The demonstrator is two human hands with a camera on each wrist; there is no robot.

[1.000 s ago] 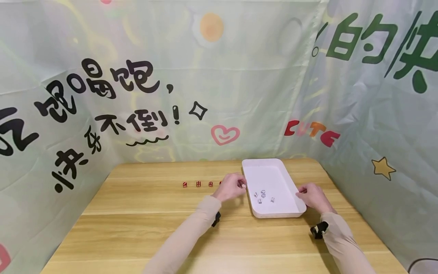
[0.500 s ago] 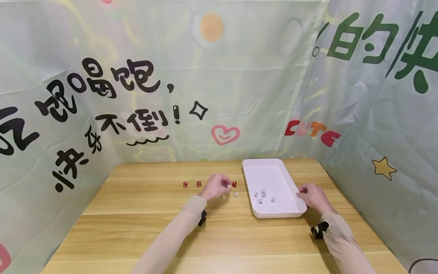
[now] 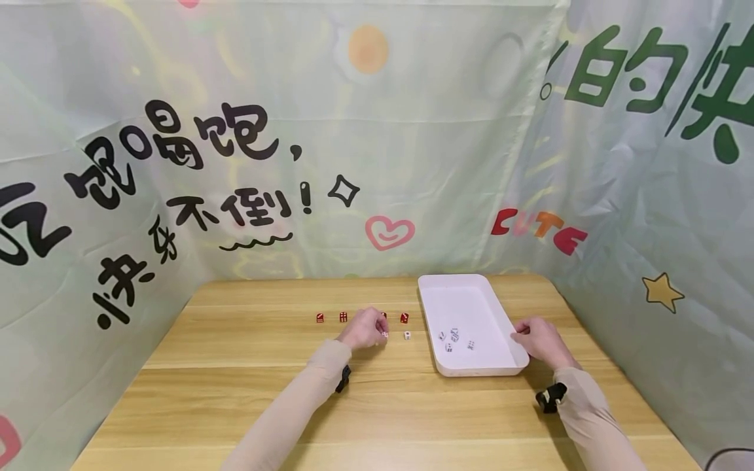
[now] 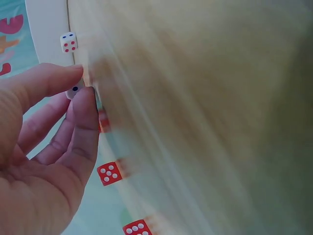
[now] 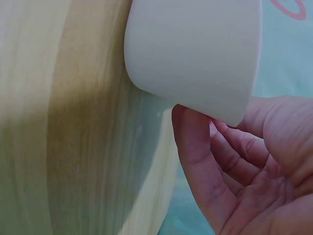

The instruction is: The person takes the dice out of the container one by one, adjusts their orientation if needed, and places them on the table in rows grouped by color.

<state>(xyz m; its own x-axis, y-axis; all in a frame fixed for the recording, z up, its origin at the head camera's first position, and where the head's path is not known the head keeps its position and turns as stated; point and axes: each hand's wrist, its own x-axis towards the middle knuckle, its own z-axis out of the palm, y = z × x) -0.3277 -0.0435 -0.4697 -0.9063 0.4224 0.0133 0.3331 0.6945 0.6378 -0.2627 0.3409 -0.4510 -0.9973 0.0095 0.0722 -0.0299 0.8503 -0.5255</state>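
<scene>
My left hand [image 3: 366,328] pinches a white die [image 4: 74,90] between thumb and index finger, low over the table in front of the row of red dice. Another white die [image 3: 407,335] sits on the wood to its right, in front of the rightmost red die [image 3: 404,318]. Two more red dice, the leftmost one [image 3: 320,318] and its neighbour [image 3: 343,316], show left of the hand; the hand covers part of the row. My right hand [image 3: 543,341] grips the right wall of the white tray [image 3: 510,314], thumb at the rim and fingers outside. Several white dice [image 3: 454,335] lie inside the tray.
The wooden table [image 3: 235,392] meets printed fabric walls [image 3: 448,163] at the back and sides. The tray stands on the right half, close to the back edge. A black wrist camera [image 3: 550,397] sits on the right sleeve.
My left hand has moved left, away from the tray, then slightly towards me with a white die. One white die now rests on the table. The right hand and tray stay put.
</scene>
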